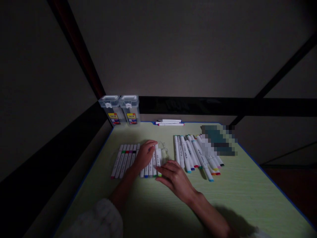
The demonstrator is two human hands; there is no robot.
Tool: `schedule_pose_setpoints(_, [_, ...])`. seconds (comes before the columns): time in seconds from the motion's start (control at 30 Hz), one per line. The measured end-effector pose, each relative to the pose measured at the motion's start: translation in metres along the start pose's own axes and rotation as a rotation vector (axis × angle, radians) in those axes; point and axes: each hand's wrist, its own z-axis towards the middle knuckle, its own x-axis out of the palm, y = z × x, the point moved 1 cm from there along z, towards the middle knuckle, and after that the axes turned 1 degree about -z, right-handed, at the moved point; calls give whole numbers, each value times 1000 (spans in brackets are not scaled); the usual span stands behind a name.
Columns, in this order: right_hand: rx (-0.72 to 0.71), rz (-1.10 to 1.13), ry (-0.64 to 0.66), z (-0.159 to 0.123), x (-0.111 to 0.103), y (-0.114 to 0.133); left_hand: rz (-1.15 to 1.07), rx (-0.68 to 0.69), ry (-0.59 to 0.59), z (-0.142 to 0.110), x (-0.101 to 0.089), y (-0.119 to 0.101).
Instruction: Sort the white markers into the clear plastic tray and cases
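Note:
White markers with coloured end caps lie side by side in a row [122,162] on the left half of the table. My left hand [145,154] reaches over this row, fingers bent and closed at the far end of a white marker [155,157]. At the near end of the same marker, the thumb and fingers of my right hand [177,178] come together around it. Another marker [159,162], with a lime end, lies right beside it. Part of the row is hidden under my left hand and forearm.
A loose pile of markers [192,153] covers the right of the table [223,205]. Several more [170,122] lie along the back edge. Two clear lidded boxes [112,110] stand at the back left corner. A blurred-out dark flat object [219,140] lies at the right.

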Motion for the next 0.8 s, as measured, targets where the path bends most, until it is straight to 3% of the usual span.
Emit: schedule_pose_setpoints(0.8, [17,-59,69,1,1,4,28,-9,-25,0,1,-1])
